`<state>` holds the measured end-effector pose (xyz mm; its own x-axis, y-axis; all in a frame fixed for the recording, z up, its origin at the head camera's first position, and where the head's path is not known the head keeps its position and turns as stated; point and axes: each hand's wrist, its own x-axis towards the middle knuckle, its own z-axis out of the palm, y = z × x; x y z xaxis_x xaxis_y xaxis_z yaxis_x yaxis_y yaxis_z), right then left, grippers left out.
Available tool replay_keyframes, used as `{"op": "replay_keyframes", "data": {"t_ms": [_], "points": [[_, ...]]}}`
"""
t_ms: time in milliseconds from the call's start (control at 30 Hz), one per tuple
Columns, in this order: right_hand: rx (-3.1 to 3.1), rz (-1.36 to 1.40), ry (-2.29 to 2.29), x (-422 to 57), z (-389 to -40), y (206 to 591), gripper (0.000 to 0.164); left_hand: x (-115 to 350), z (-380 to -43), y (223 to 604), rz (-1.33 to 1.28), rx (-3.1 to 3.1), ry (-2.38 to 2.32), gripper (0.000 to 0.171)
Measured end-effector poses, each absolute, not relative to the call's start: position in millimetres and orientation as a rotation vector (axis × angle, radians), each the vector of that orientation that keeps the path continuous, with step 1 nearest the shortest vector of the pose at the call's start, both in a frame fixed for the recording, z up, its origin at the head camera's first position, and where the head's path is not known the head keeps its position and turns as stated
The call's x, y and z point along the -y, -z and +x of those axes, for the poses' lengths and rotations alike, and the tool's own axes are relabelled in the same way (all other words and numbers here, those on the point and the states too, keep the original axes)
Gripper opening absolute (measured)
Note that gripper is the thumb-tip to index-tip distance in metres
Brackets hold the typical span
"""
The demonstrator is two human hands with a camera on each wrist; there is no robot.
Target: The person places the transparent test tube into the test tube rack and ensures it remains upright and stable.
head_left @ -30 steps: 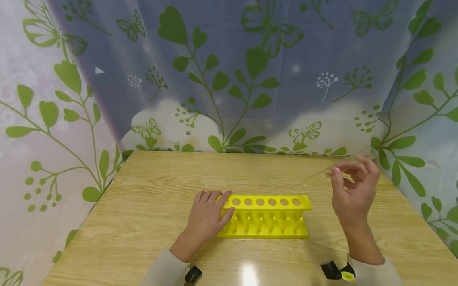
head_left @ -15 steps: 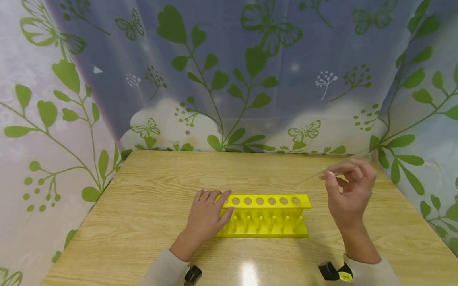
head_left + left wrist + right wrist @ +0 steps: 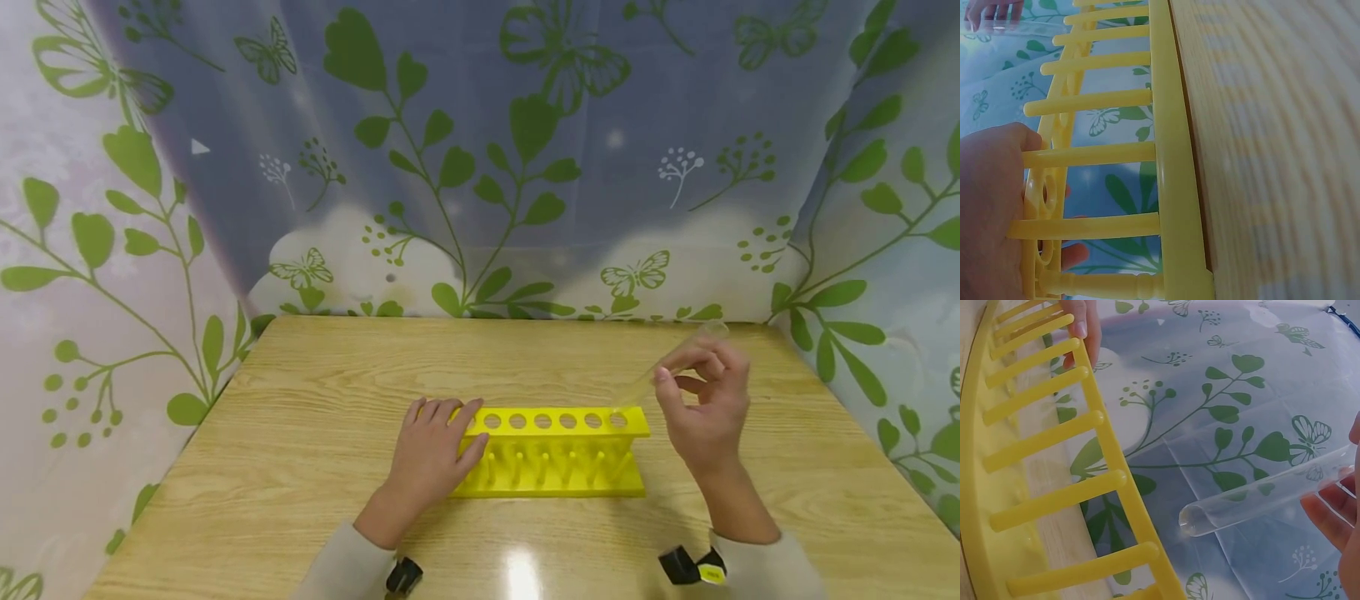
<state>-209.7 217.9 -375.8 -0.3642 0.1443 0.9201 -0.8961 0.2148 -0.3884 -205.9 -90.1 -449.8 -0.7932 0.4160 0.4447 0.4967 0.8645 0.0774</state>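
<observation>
A yellow test tube rack [image 3: 551, 485] stands on the table, with a row of round holes on top and upright pegs below. My left hand [image 3: 431, 446] grips its left end, thumb at the front and fingers over the top; in the left wrist view the fingertips [image 3: 1074, 255] show behind the top bar. My right hand [image 3: 708, 408] pinches a clear test tube [image 3: 1241, 506] above the rack's right end. The tube slants, its rounded end down and left, overlapping the rightmost hole in the head view. In the right wrist view this end is apart from the bar.
The wood-grain table [image 3: 315, 367] runs back to a curtain [image 3: 465, 225] printed with green leaves and butterflies. Similar patterned cloth hangs on the left and right. A black wrist device [image 3: 678, 567] sits by the right sleeve.
My right hand has moved left and slightly down with the test tube, bringing its rounded end to the rack's right end. The tube now slants more steeply. My left hand stays on the rack.
</observation>
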Motion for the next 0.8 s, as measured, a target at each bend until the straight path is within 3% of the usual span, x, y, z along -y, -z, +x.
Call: {"op": "replay_keyframes", "data": {"t_ms": [800], "points": [[1.659,0.681,-1.144,-222,-219,395,0.040,90,-206,450,-0.664,2.620,0.277,0.045]]}}
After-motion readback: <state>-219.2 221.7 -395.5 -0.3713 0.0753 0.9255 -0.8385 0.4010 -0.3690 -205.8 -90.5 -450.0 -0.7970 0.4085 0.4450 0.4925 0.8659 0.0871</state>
